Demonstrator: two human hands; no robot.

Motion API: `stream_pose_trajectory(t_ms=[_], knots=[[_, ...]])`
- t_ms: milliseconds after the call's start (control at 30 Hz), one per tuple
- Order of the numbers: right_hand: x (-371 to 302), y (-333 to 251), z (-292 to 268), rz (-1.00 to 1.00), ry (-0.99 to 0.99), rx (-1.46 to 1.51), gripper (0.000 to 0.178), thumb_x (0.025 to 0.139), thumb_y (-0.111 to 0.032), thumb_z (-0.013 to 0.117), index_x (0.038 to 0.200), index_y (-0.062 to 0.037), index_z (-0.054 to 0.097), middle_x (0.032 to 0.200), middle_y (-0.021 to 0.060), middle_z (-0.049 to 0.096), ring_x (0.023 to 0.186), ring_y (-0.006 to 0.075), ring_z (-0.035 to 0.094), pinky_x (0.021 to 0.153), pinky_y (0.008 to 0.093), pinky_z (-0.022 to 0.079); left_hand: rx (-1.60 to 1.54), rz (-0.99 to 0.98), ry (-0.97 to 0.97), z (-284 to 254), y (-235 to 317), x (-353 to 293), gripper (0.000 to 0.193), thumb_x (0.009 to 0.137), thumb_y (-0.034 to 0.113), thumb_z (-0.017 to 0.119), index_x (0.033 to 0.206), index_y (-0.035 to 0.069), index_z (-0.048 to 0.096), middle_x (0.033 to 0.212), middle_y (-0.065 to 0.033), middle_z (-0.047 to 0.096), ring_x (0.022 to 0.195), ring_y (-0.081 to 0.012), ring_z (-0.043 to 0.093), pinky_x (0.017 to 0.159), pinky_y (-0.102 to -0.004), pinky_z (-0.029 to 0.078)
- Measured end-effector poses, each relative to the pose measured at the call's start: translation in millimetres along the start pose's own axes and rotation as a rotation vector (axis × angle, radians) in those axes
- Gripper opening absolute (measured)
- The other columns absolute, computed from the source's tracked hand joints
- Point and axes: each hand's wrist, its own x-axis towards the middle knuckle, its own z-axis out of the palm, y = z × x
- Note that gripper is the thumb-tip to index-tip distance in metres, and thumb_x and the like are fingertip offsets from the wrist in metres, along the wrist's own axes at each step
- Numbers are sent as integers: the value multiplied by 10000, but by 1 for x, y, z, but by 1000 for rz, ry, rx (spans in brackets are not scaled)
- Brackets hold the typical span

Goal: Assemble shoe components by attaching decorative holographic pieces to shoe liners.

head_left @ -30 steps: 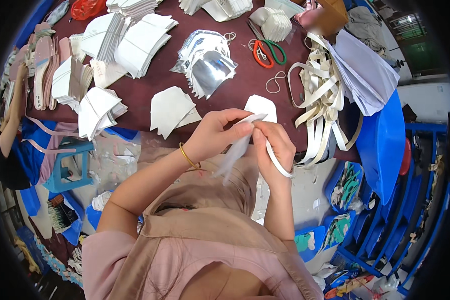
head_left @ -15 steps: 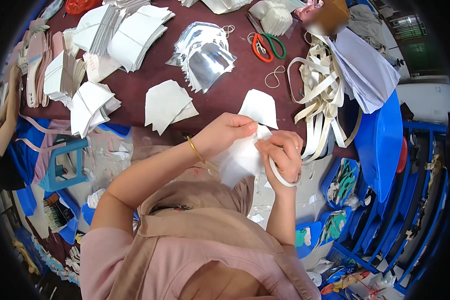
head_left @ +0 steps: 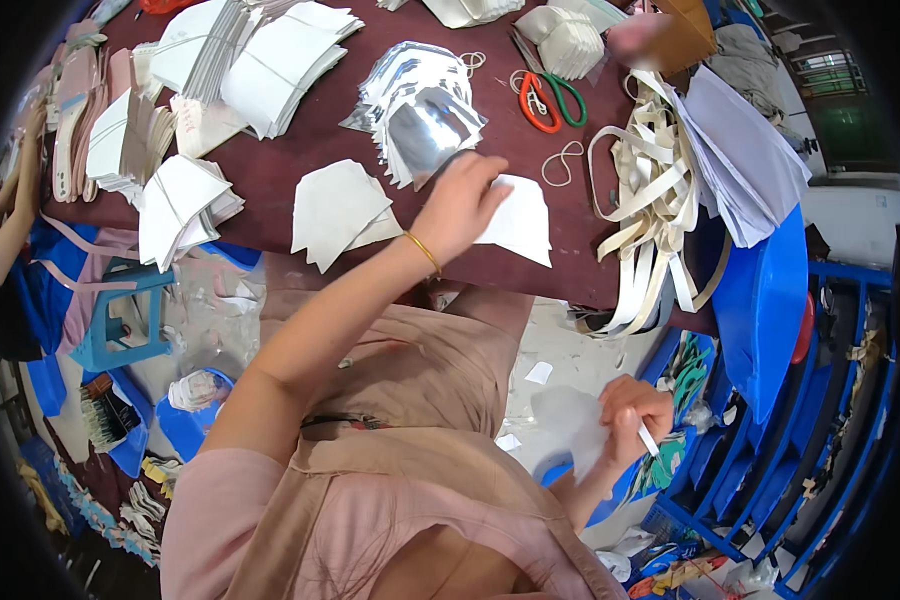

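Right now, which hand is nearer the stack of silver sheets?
Left. The left hand is at the lower right edge of the silver stack, contact unclear; the right hand is much farther off, low on the right, clear of the table.

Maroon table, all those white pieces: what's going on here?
A person's left hand is at the maroon table, beside a white piece and close to silver sheets. The right hand, off the table, holds a blurred whitish sheet and a narrow white strip. White stacks lie farther left.
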Motion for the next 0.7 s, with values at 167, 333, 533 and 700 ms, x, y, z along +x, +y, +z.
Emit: stream_pose_trajectory(t_ms=[167,333,533,700], knots=[[14,22,29,36,-71,5,156,789,6,646,758,-18,495,616,100,545,525,175,467,511,305,396,687,62,127,-53,-18,49,299,753,152,723,1024,85,618,961,-104,575,957,-314,536,809,-408,443],[29,53,60,302,-190,-248,206,787,-39,698,739,-5,501,664,63,569,566,159,507,537,287,418,647,4,123,-73,-55,62,375,706,180,758,1051,130,620,930,-72,575,920,-296,541,785,-394,454],[51,82,81,223,-271,-507,210,778,-60,716,749,-17,512,808,79,614,666,178,552,599,283,443,650,238,85,-94,-27,57,144,776,174,689,906,113,675,859,-68,583,864,-267,591,744,-395,471],[49,53,67,343,-132,-205,207,758,-25,721,733,-12,516,859,102,625,734,168,591,636,269,466,86,289,-236,-115,40,1,134,850,178,642,872,46,656,748,-119,659,605,-233,646,571,-314,507]])
